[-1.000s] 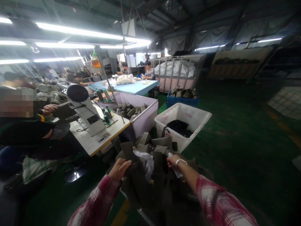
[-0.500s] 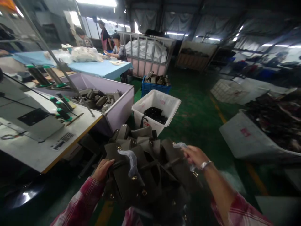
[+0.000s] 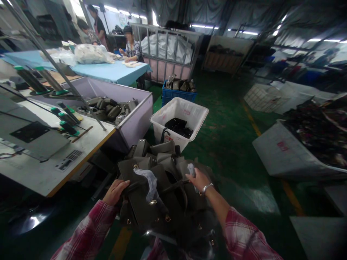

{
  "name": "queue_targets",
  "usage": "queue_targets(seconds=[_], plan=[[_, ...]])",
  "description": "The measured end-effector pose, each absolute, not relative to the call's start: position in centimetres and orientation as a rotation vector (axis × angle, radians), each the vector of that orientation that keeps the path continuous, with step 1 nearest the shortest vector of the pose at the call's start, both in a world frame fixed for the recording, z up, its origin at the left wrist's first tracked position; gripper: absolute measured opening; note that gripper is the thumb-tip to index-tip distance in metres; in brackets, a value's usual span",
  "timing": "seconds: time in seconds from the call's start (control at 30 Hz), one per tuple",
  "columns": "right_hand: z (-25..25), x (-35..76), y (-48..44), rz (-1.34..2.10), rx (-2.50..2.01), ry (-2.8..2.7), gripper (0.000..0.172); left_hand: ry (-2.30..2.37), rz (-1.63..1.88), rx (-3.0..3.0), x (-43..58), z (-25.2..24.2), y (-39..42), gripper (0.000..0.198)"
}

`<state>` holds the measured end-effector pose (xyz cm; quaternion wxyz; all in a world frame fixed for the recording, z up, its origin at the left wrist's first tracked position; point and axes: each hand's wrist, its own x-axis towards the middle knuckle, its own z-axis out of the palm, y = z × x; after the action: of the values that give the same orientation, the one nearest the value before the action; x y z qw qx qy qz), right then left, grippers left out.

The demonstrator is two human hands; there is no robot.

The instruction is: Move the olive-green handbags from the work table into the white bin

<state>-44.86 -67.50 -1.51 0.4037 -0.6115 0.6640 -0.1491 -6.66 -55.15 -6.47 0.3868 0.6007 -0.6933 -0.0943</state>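
Green factory floor (image 3: 230, 144) runs all round, w/ a white tub (image 3: 179, 117) just ahead and a sewing table (image 3: 54, 169) on the left side. Both hands carry a big stack of dark olive bags (image 3: 162, 187) out in front, low down, close to the body. Left hand (image 3: 115, 191) is curled tight on the left edge of the stack. Right hand (image 3: 197, 179) grips the right side and pinches a bit of clear plastic wrap too. Another bit of plastic wrap (image 3: 149, 180) hangs loose in the middle. My guess: the stack is floppy and piled high, so the top bags could slide off the front & drop on the floor. Plastic is slippy, so the right hand might lose its hold. Also the table corner is near, and a strap could catch on it.
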Motion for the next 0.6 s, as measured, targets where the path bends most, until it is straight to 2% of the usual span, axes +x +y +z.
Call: queue_targets(seconds=[0.1,0.2,0.3,0.47,0.6], plan=[[0.4,-46.4,-67.6,-0.462,-1.566,1.714,0.016,-1.783,-0.226,1.502,-6.2,-6.0,-55.0,0.049],[1.7,-47.2,-67.7,-0.626,-1.435,1.637,0.028,-1.751,-0.208,1.514,-6.1,-5.6,-55.0,0.049],[0.7,-47.4,-68.3,-0.708,-1.247,1.593,0.038,-1.72,-0.161,1.502,-6.3,-5.4,-55.0,0.048],[-2.2,-48.2,-69.8,-0.545,-1.263,1.738,0.043,-1.683,-0.201,1.538,-6.6,-5.0,-54.9,0.045],[-1.9,-49.8,-70.2,-0.427,-1.635,1.865,0.064,-1.557,-0.197,1.627,-6.7,-4.0,-54.0,0.042]])
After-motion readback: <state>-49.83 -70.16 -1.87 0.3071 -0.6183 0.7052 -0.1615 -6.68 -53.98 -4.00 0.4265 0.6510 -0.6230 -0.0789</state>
